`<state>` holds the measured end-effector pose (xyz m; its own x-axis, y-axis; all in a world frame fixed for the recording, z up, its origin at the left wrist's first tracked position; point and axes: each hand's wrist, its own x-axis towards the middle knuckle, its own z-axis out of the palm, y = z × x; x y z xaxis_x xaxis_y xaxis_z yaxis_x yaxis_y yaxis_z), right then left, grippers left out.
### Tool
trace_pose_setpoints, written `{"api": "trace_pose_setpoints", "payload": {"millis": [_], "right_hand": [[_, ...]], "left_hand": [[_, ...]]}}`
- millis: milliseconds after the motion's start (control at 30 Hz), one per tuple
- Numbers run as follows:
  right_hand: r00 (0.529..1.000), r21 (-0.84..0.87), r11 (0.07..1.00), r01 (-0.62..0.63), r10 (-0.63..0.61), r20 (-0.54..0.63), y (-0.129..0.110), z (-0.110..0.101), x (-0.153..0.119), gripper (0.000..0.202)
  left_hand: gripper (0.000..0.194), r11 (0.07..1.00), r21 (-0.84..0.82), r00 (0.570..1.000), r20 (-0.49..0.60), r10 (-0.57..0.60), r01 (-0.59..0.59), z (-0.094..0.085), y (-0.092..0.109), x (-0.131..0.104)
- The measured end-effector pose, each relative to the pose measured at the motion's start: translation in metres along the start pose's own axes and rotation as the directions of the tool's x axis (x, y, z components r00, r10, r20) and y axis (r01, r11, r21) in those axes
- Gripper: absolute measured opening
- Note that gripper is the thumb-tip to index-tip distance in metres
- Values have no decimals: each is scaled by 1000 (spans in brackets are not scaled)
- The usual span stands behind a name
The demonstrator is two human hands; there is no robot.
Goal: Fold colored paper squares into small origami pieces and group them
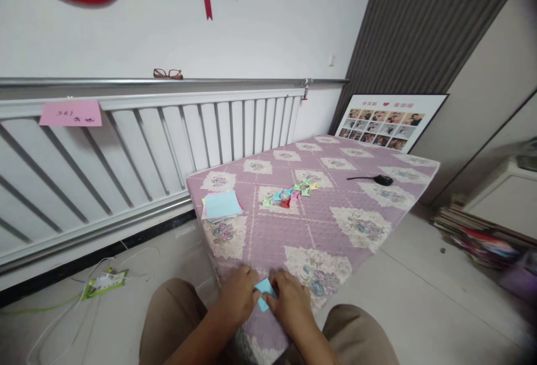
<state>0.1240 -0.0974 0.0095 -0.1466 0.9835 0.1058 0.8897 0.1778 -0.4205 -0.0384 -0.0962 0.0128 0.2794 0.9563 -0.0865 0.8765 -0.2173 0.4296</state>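
A small folded piece of light blue paper (265, 287) lies at the near end of the cloth-covered table (277, 239). My left hand (240, 293) has its bent fingers on the paper's left edge, and my right hand (291, 300) grips its right side, with the thumb on top. Both thumbs point toward each other over the paper. Farther up the table, at the left edge, rests a stack of coloured paper sheets (222, 205) with a blue one on top. Several small folded paper pieces (289, 194) in green, blue, pink, red and yellow form a row near the middle.
A black object with a strap (383, 180) lies on the table's right part. A framed photo board (388, 122) leans at the far end. Along the left stands a white radiator (201, 136), with a power strip (107, 282) on the floor.
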Motion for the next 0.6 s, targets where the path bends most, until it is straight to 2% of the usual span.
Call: {"api": "trace_pose_setpoints", "payload": {"millis": [200,600], "right_hand": [[1000,29,1000,-11,11,12,-1,-3,-2,18],[997,121,992,23,-14,-80,4,5,-6,10]], "left_hand": [[17,1000,-11,995,99,3,-2,-1,-6,17],[18,999,-31,999,35,11,-10,4,-5,11]]}}
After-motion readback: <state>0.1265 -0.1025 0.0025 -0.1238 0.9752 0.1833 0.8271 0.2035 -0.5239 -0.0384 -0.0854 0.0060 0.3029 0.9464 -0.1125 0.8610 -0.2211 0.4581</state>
